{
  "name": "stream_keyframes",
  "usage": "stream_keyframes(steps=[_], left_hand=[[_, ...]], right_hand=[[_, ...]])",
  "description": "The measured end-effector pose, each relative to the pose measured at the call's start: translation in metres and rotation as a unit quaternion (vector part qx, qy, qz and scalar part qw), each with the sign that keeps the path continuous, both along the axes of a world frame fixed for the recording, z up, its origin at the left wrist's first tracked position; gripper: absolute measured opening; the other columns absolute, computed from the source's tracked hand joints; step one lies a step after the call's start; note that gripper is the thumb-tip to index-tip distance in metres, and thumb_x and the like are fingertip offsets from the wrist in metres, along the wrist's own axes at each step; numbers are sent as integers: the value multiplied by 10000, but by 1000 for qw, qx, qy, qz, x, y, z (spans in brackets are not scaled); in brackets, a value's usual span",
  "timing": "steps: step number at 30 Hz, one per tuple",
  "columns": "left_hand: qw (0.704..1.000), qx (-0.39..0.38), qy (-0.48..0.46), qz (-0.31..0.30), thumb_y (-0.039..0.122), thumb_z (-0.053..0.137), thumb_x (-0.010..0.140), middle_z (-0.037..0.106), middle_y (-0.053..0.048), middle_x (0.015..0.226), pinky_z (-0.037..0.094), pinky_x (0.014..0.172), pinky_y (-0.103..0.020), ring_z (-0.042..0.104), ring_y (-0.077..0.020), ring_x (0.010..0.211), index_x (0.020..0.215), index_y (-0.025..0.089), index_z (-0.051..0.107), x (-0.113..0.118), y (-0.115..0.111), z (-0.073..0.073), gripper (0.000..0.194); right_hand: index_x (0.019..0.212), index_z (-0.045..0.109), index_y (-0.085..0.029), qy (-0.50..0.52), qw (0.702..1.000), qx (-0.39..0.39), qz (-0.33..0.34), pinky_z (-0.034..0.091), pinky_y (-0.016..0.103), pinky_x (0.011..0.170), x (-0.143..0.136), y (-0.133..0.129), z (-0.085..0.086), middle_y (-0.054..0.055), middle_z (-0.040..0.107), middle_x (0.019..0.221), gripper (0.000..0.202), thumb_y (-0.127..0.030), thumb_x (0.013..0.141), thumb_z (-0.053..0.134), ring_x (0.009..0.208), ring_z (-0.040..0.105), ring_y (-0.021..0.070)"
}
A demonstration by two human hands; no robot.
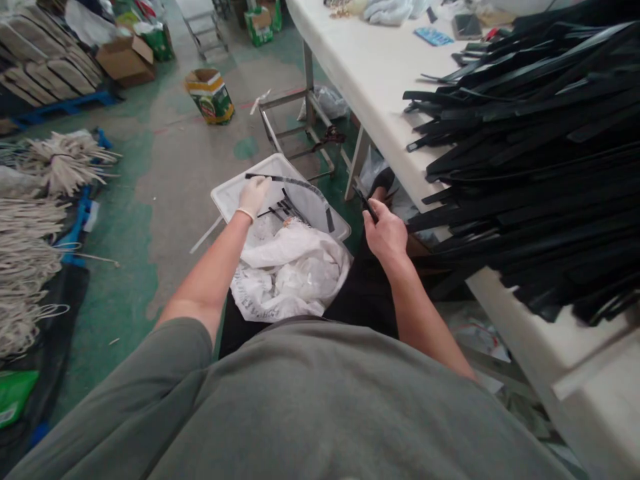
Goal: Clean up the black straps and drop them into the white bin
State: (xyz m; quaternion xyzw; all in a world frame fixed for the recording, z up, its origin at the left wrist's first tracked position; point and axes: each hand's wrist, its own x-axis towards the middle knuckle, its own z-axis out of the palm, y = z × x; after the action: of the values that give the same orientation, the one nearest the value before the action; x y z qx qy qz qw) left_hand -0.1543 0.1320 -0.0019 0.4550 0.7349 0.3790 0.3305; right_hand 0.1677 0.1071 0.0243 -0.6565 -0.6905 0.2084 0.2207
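Note:
My left hand [255, 197], in a pale glove, is closed on a long black strip [305, 186] near one end. The strip curves to the right over a white plastic bin [230, 195]. Inside the bin lie several short black pieces [286, 208], with a crumpled white bag [295, 270] over its near side. To the right of the bin, my bare right hand [384, 227] is wrapped round a dark, narrow tool [367, 203], whose tip points up and left. What kind of tool it is I cannot make out.
A white table [370, 80] on the right bears a large pile of black strips [530, 153] overhanging its edge. Beyond the bin stand a metal frame [295, 133] and an open carton [210, 100]. Bundles of pale cord [30, 260] lie at the left.

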Motion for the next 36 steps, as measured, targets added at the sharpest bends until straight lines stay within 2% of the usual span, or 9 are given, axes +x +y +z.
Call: stream_keyframes(steps=[3,6,9,12,16,21,25,29,36], left_hand=[[992,-85,5,-95,414,581,906,688,-73,721,429,695,-272,585,-158,665,761,110,685,31,-53,-33,352],[943,-190,84,-261,591,629,804,597,-55,520,401,666,-299,578,-203,613,516,185,628,72,-110,-60,498],[933,-188,142,-273,621,686,727,567,-77,501,390,693,-329,606,-262,687,452,209,573,103,-144,-81,508],[937,-175,168,-253,523,655,784,618,-106,580,399,723,-341,627,-288,754,501,205,615,111,-150,-91,427],[965,-113,107,-211,443,608,830,706,-92,754,424,787,-313,633,-261,835,674,204,721,96,-146,-71,307],[987,-15,-95,-131,438,568,860,740,-69,887,448,851,-303,633,-225,870,942,157,750,79,-151,-13,345],[967,13,-238,-93,424,626,843,704,-30,727,473,764,-286,624,-184,723,1191,158,686,83,-162,25,442],[958,24,-260,-115,412,682,822,686,-28,723,472,731,-267,618,-168,711,1133,167,721,87,-169,34,398],[931,-19,-335,-141,398,740,783,660,-26,692,451,673,-251,595,-149,660,1196,152,682,84,-173,28,484]], right_hand=[[1138,712,-209,29,997,-48,45,464,294,675,8,-17,-23,84,761,931,292,-335,949,528,730,664,203],[1060,720,-211,70,989,-98,85,460,270,585,16,-37,-44,59,760,866,299,-374,952,495,594,629,169],[1015,724,-202,94,980,-141,108,455,258,545,16,-49,-57,52,757,837,310,-388,944,488,561,621,160],[941,733,-196,136,968,-170,122,458,239,525,11,-55,-62,49,753,825,307,-402,928,506,571,625,150],[903,738,-173,221,944,-220,107,479,223,499,6,-58,-63,71,750,876,299,-419,882,570,689,656,171],[964,736,-143,355,876,-312,98,503,209,476,-5,-62,-54,116,747,1000,357,-458,838,627,755,635,167],[927,722,-140,426,811,-363,170,529,231,493,-24,-65,-33,84,747,913,453,-571,810,650,435,309,34],[941,705,-165,500,753,-386,185,534,239,496,-45,-64,-13,1,669,757,542,-670,746,669,396,186,16],[742,616,-172,511,822,-226,109,402,184,418,-66,-46,9,-76,435,518,423,-550,650,784,432,324,47]])
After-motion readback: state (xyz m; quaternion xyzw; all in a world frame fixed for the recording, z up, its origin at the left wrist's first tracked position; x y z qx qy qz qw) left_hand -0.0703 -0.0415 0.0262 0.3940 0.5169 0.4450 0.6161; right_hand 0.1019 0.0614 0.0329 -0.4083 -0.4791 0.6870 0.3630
